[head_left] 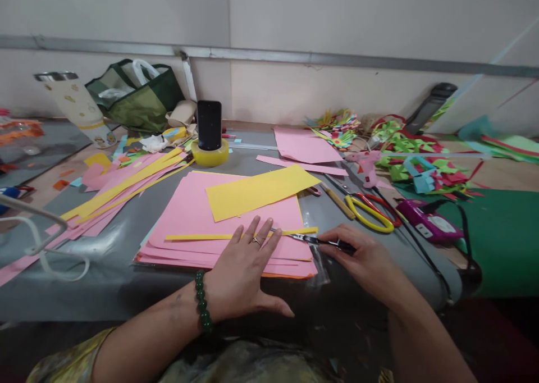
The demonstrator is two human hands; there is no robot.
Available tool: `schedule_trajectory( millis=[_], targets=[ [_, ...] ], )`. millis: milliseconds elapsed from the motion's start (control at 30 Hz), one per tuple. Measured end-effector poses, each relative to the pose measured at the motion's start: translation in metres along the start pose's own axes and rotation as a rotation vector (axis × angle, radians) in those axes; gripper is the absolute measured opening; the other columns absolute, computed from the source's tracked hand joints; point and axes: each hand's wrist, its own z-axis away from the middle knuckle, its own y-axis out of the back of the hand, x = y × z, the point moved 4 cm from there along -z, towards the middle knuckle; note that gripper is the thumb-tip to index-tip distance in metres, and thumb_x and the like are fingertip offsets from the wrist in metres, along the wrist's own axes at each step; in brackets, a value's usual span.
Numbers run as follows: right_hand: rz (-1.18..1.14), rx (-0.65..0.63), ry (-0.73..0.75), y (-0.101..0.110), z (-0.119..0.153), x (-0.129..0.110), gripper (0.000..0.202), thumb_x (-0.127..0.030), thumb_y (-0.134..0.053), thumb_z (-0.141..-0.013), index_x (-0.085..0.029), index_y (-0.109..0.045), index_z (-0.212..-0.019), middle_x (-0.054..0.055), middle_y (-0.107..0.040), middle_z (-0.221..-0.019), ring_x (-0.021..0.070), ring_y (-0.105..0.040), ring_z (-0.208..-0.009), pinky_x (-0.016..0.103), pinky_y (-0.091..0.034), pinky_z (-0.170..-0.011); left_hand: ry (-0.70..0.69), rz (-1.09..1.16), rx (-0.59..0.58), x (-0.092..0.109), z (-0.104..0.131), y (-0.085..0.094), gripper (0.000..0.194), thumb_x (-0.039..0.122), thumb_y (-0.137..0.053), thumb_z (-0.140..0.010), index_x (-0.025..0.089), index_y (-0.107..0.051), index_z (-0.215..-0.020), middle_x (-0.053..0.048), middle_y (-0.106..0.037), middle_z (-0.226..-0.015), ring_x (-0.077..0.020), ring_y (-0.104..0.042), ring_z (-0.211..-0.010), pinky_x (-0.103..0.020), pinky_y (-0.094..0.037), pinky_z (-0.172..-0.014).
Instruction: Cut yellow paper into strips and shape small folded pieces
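Observation:
My left hand (242, 265) lies flat with fingers spread, pressing on the stack of pink paper (181, 209). Its fingertips rest by a narrow yellow paper strip (196, 237) that runs across the sheets. My right hand (366, 256) is closed on a slim black tool with a metal front (305, 238); its exact kind is not clear. The tool's tip points left, touching or just over the strip near my left index finger. A wider yellow paper piece (256, 192) lies slanted on the stack, beyond my fingers.
Right of the stack lie scissors with yellow and red handles (373, 214), a wooden-handled tool (337, 200), a pink glue gun (365, 167) and a purple device (429, 220). A phone (209, 126) stands on a yellow tape roll (210, 154). Cut strips (126, 189) lie left.

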Motion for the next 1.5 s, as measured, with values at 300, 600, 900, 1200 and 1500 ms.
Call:
schedule_trajectory(
  millis=[300, 600, 900, 1200, 1500],
  targets=[
    [-0.038, -0.037, -0.009, 0.001, 0.008, 0.005, 0.019, -0.037, -0.057, -0.084, -0.022, -0.068, -0.086, 0.005, -0.067, -0.084, 0.0201, -0.062, -0.080, 0.032, -0.049, -0.072, 0.005, -0.006, -0.006, 0.000, 0.000, -0.002, 0.121, 0.090, -0.041, -0.056, 0.013, -0.019, -0.146, -0.015, -0.013, -0.153, -0.0388, -0.005, -0.139, -0.058, -0.016, -0.109],
    [-0.045, -0.047, -0.006, 0.003, 0.007, -0.001, 0.017, -0.036, -0.058, -0.083, -0.023, -0.068, -0.085, 0.005, -0.066, -0.083, 0.0200, -0.061, -0.080, 0.032, -0.048, -0.073, 0.018, 0.001, -0.010, 0.001, 0.000, 0.000, 0.120, 0.089, -0.043, -0.054, 0.014, -0.021, -0.146, -0.017, -0.012, -0.153, -0.0390, -0.006, -0.139, -0.058, -0.017, -0.109],
    [-0.029, -0.035, -0.005, -0.004, 0.000, -0.001, 0.015, -0.034, -0.057, -0.084, -0.022, -0.066, -0.087, 0.005, -0.065, -0.086, 0.0196, -0.060, -0.083, 0.033, -0.047, -0.075, 0.056, 0.001, 0.005, 0.002, -0.006, -0.002, 0.120, 0.089, -0.042, -0.056, 0.013, -0.020, -0.146, -0.019, -0.008, -0.153, -0.0389, -0.001, -0.139, -0.059, -0.016, -0.109],
    [-0.034, -0.016, -0.032, 0.005, 0.009, 0.004, 0.016, -0.035, -0.059, -0.082, -0.021, -0.067, -0.083, 0.005, -0.066, -0.082, 0.0198, -0.061, -0.079, 0.032, -0.048, -0.072, 0.066, -0.019, 0.010, 0.005, -0.011, -0.003, 0.121, 0.087, -0.048, -0.055, 0.012, -0.020, -0.146, -0.021, -0.008, -0.152, -0.0397, -0.002, -0.139, -0.059, -0.015, -0.109],
    [-0.028, -0.009, -0.032, -0.002, 0.005, 0.006, 0.016, -0.036, -0.059, -0.082, -0.022, -0.066, -0.085, 0.004, -0.066, -0.084, 0.0197, -0.061, -0.081, 0.032, -0.047, -0.074, 0.095, -0.012, -0.024, -0.009, 0.012, 0.003, 0.119, 0.084, -0.047, -0.060, 0.010, -0.015, -0.147, -0.017, -0.009, -0.153, -0.0344, -0.002, -0.140, -0.052, -0.018, -0.111]
  ],
)
